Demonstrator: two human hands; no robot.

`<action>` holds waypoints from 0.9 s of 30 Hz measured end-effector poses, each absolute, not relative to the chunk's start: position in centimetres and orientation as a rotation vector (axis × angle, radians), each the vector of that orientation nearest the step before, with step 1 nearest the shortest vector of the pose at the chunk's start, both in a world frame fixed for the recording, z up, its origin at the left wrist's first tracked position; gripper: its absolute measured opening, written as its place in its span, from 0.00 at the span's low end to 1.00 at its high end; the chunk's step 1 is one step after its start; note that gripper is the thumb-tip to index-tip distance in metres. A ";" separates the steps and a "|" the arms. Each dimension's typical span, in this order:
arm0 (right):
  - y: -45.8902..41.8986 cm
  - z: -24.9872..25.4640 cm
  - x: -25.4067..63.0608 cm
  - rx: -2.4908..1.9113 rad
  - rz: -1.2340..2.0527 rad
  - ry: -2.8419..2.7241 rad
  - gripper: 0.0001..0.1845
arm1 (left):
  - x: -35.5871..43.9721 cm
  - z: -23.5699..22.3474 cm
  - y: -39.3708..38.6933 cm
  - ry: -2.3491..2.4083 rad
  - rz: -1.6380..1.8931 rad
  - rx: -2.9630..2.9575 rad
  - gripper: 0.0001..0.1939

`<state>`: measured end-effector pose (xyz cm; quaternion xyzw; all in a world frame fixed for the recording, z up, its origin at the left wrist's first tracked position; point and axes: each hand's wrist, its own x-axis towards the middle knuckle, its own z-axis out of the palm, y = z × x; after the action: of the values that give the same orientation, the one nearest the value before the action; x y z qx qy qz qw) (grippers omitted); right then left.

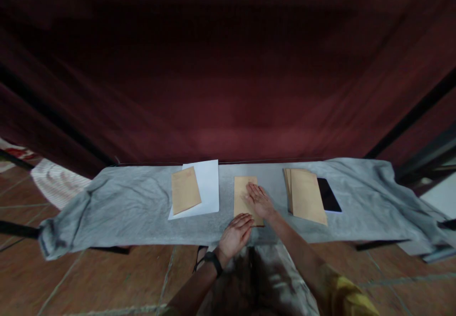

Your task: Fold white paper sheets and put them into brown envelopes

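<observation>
A brown paper envelope [240,195] lies flat on the grey cloth in front of me. My right hand [261,202] rests palm down on its right half, fingers stretched out. At the envelope's near edge, my left hand [235,234] lies with its fingers extended over the lower left corner; a dark band circles that wrist. Both hands hide part of the paper, and neither grips anything.
To the left, another brown envelope [185,191] overlaps white paper [210,187]. A fanned stack of brown envelopes [307,195] sits on the right, beside a dark tablet-like device [328,195]. Grey cloth [135,202] covers the narrow table; a dark red curtain [231,92] hangs behind.
</observation>
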<state>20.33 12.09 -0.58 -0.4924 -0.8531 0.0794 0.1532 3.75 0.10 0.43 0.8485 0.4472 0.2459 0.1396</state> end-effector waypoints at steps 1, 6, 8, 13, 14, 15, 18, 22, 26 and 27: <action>12.0 -0.6 20.4 -1.414 0.226 -2.454 0.31 | 3.7 0.4 0.1 1.291 0.714 2.453 0.18; 9.9 -0.9 21.7 -1.304 0.204 -2.532 0.30 | 3.8 0.2 0.1 1.314 0.760 2.446 0.17; 8.7 -1.0 22.4 -1.248 0.203 -2.560 0.30 | 3.9 0.2 0.2 1.322 0.792 2.433 0.17; 5.6 -0.8 24.1 -1.184 0.257 -2.540 0.28 | 4.0 0.4 0.2 1.300 0.825 2.396 0.17; 5.1 -0.7 24.4 -1.166 0.280 -2.518 0.27 | 4.0 0.4 0.2 1.297 0.831 2.384 0.17; 4.6 -0.6 24.7 -1.151 0.305 -2.489 0.26 | 4.0 0.4 0.1 1.297 0.839 2.369 0.17; 3.4 -0.5 25.4 -1.159 0.361 -2.377 0.23 | 4.0 0.5 0.1 1.316 0.868 2.318 0.16; 1.3 -1.0 25.5 -1.223 0.316 -2.245 0.23 | 4.3 0.7 0.2 1.362 0.909 2.245 0.16; -1.4 -1.6 24.8 -1.198 0.224 -2.272 0.25 | 4.7 1.0 0.2 1.401 0.909 2.221 0.16; -2.0 -1.6 24.6 -1.183 0.210 -2.307 0.25 | 4.8 1.1 0.2 1.414 0.899 2.221 0.16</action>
<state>24.57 -2.01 -1.65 -0.4384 -0.8548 0.0777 0.2667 4.82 0.19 1.08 0.7854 0.5000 0.3181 0.1789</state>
